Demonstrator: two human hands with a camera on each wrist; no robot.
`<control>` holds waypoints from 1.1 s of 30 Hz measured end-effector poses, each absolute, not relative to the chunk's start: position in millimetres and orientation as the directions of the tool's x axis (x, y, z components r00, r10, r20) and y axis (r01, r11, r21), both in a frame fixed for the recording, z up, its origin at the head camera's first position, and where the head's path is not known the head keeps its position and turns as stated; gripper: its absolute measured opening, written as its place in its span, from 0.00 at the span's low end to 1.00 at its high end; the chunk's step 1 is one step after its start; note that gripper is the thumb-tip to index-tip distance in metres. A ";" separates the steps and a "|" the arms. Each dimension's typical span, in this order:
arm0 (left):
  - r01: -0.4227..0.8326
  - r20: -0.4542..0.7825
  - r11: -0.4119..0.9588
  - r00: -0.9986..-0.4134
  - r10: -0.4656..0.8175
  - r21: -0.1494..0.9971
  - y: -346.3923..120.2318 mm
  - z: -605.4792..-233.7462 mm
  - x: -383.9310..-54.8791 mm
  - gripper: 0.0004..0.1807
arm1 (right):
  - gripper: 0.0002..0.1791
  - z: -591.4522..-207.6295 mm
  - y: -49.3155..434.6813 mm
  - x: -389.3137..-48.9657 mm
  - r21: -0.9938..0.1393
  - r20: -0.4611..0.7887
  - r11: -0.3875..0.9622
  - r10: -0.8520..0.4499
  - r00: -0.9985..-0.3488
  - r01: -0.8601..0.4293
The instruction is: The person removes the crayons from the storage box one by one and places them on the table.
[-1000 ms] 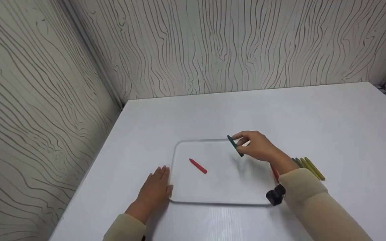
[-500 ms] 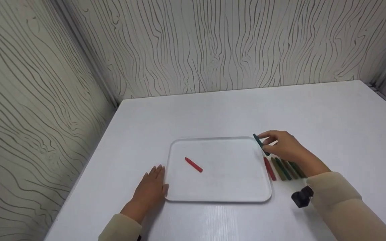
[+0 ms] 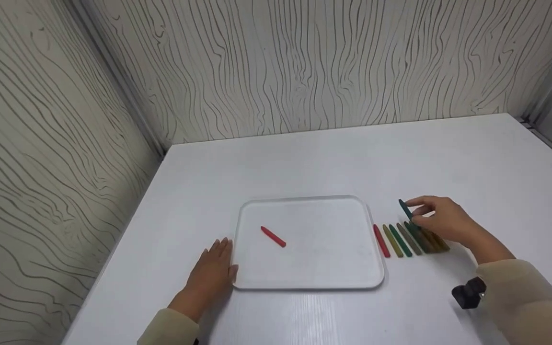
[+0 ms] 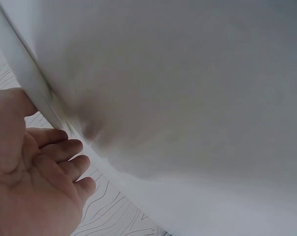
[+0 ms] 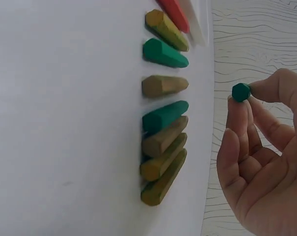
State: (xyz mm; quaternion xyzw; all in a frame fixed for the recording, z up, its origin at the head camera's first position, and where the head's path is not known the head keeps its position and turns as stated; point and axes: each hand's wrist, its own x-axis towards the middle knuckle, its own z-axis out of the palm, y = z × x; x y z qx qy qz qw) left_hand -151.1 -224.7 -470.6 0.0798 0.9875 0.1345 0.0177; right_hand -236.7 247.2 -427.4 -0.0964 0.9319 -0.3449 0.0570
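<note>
My right hand (image 3: 443,219) pinches a dark green crayon (image 5: 241,92) between thumb and fingertips, above the far end of a row of crayons. That row lies on the table right of a white tray (image 3: 324,258). From the tray outward it has a red crayon (image 3: 381,240), an olive-yellow one (image 5: 167,30), a green one (image 5: 164,53), a brown one (image 5: 164,86), then several more green, brown and yellow ones bunched together. Another red crayon (image 3: 273,236) lies slanted inside the tray. My left hand (image 3: 211,268) rests at the tray's left edge, fingers extended and thumb at the rim.
The white table (image 3: 276,167) extends around the tray, with a wood-grain patterned panel (image 3: 300,67) behind it and another (image 3: 55,172) at the left. A small black device (image 3: 468,293) sits at my right wrist.
My right hand has carried the green crayon rightward from over the tray to over the crayon row. The view has shifted slightly. My left hand stays at the tray edge.
</note>
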 end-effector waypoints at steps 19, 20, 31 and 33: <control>0.188 0.019 0.941 -0.982 0.190 0.280 -225.8 -470.7 -152.6 0.29 | 0.24 -445.6 297.8 -224.4 -0.619 -0.121 0.782 -0.181 -0.976 -0.068; 0.190 0.021 0.941 -0.981 0.192 0.281 -225.9 -470.6 -152.5 0.29 | 0.24 -446.7 298.8 -224.0 -0.616 -0.121 0.784 -0.181 -0.976 -0.069; 0.172 0.002 0.943 -0.984 0.178 0.285 -224.2 -468.3 -150.8 0.30 | 0.24 -453.2 301.5 -221.3 -0.609 -0.125 0.789 -0.200 -0.972 -0.084; 0.175 0.004 0.944 -0.984 0.181 0.281 -224.1 -468.3 -150.7 0.30 | 0.24 -453.2 301.0 -221.3 -0.606 -0.131 0.791 -0.196 -0.972 -0.078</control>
